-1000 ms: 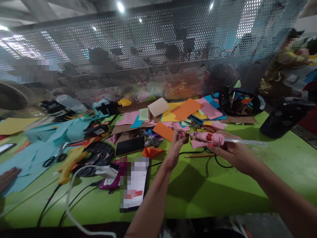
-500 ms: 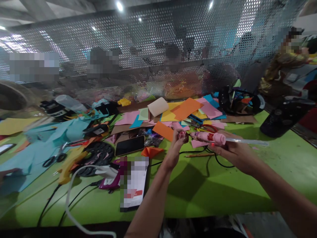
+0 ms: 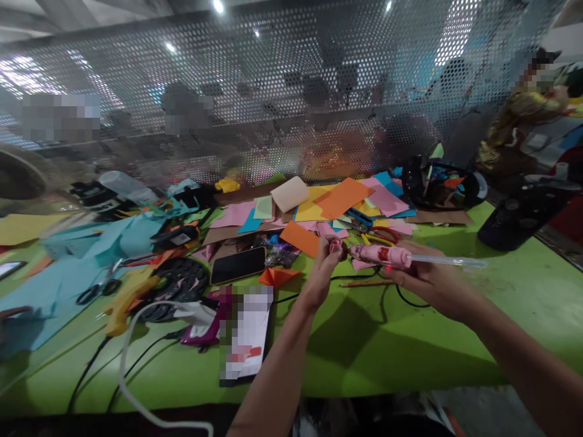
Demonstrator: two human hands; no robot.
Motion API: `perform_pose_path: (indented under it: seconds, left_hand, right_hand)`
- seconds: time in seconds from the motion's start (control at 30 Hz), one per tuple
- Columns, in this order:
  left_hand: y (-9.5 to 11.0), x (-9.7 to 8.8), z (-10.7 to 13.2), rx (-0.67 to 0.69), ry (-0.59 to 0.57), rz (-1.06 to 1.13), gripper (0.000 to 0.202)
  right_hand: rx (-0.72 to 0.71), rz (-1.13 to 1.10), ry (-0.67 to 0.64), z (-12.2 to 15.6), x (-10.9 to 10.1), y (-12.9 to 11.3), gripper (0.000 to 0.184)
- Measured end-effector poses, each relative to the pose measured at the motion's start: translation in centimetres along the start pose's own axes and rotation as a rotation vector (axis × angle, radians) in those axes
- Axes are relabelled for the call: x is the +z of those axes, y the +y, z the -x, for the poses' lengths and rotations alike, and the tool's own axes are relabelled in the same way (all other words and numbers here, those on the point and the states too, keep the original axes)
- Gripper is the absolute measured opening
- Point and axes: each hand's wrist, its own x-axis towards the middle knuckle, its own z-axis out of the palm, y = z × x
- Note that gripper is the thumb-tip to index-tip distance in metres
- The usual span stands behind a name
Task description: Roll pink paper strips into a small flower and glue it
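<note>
My right hand (image 3: 435, 284) is wrapped round a pink hot glue gun (image 3: 385, 255), its nozzle pointing left. A clear glue stick (image 3: 450, 261) juts from the back of the gun, and a small red light glows on it. Pinched in my left hand (image 3: 322, 273) is a small rolled pink paper piece (image 3: 336, 246), which looks like a little rosette. The nozzle sits just right of this roll; whether they touch I cannot tell. On the table below the gun lie a pencil (image 3: 364, 284) and a black cord (image 3: 405, 298).
Coloured paper (image 3: 344, 197) is heaped behind my hands on the green table (image 3: 364, 364). Leftward lie phones (image 3: 239, 265), a yellow glue gun (image 3: 130, 300), scissors (image 3: 98, 291) and a power strip (image 3: 214, 318). A dark tumbler (image 3: 519, 215) stands right, and a perforated screen (image 3: 273, 91) rises behind.
The glue gun has shifted very slightly left and is held nearly level. My left hand keeps its pinch on the paper roll, almost unmoved. The view has shifted slightly.
</note>
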Motion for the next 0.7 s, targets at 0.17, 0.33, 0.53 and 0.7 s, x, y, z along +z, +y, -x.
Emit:
perform_pose_path:
  seconds: [0.17,0.33,0.53,0.7]
  left_hand:
    - [-0.08,0.10,-0.25,-0.050,0.019,0.013,0.025]
    - [-0.47,-0.06,-0.45,-0.038,0.005,0.003,0.030]
    - [-0.03,-0.11,-0.16,-0.006,0.029,-0.002,0.023]
    - [0.10,-0.15,0.09,0.032,0.000,0.012,0.020]
  right_hand:
    - [-0.002,0.000,0.042,-0.47,0.05,-0.05,0.024]
    - [-0.035,-0.006,0.069,-0.73,0.13,0.11,0.024]
    - [-0.022,-0.008,0.043,-0.32,0.01,0.37,0.021]
    - [0.000,-0.008,0.019,0.10,-0.19,0.26,0.023]
